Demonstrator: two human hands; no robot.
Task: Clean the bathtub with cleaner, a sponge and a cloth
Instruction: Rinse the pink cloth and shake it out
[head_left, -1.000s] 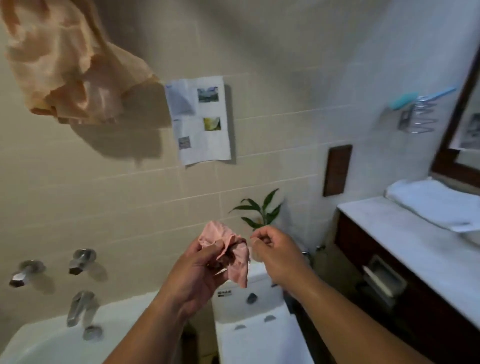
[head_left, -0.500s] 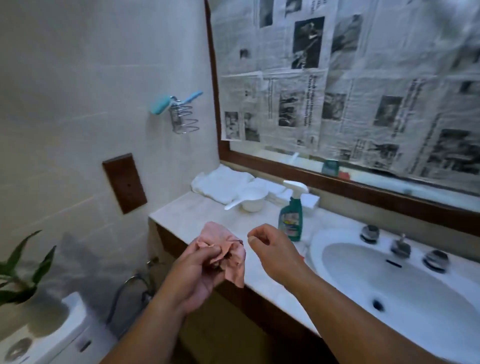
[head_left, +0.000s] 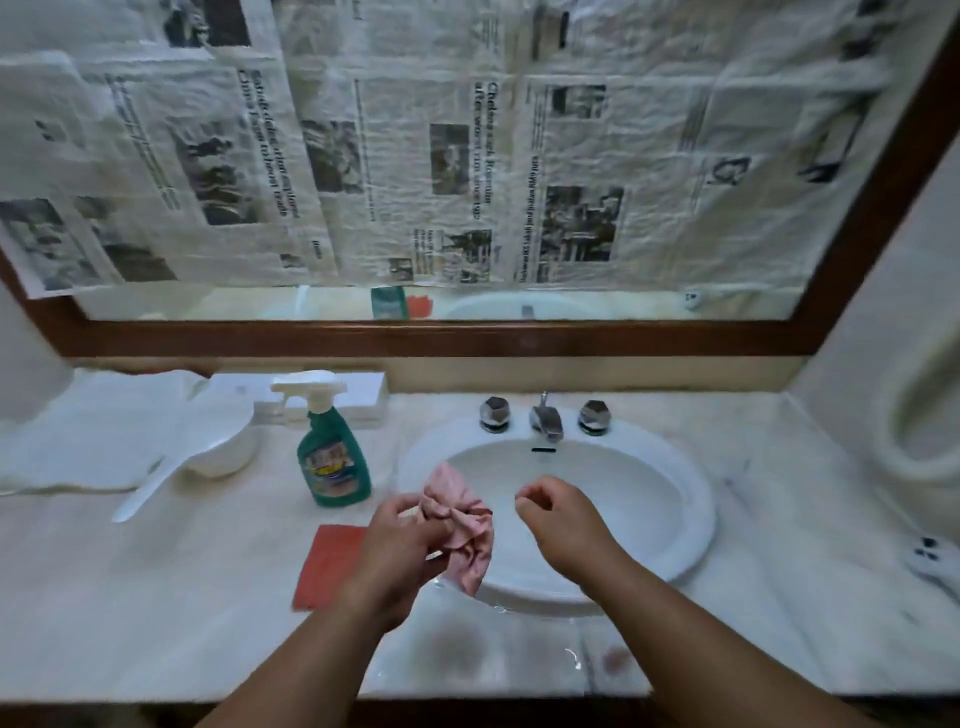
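**Pink cloth bunched in the left hand at the sink's near-left edge**

The left hand (head_left: 402, 545) is gripping a crumpled pink cloth (head_left: 462, 530), with the fingers curling round its gathered middle. One loose end is sticking up and another is hanging down over the near-left rim of the sink (head_left: 696, 519). The right hand (head_left: 563, 522) is hovering just beside the cloth, above the basin and apart from it. Its fingers are curling in narrowly, with nothing visible between them.

The green bottle (head_left: 335, 467) of cleaner, with its white trigger head, is standing upright on the desk (head_left: 156, 597), left of the sink and just behind the left hand. A flat red sponge (head_left: 327, 561) is lying on the desk in front of the bottle, and the left wrist is partly covering its right edge.

Further left, a white bowl (head_left: 223, 441) is sitting with its long handle pointing toward the desk's front, touching a folded white towel (head_left: 78, 441). A white box (head_left: 343, 395) is lying against the back wall behind the bottle. A spout (head_left: 545, 420) is standing between two chrome knobs at the sink's back. Sheets of newspaper (head_left: 415, 156) are covering most of the mirror (head_left: 467, 306) above.
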